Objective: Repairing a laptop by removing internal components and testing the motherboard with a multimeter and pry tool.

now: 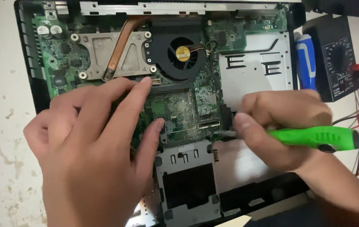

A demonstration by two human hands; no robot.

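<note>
Here the left hand [89, 138] rests released on the green circuit board [175, 107], the right hand [278, 128] grasping a green screwdriver [314, 138].

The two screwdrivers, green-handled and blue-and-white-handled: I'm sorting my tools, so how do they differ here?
The green-handled screwdriver is gripped in the right hand, lying nearly level with its tip at the green laptop circuit board. The blue-and-white-handled screwdriver lies untouched, pointing up the picture, between the laptop and the black multimeter. Both have plastic handles.
</note>
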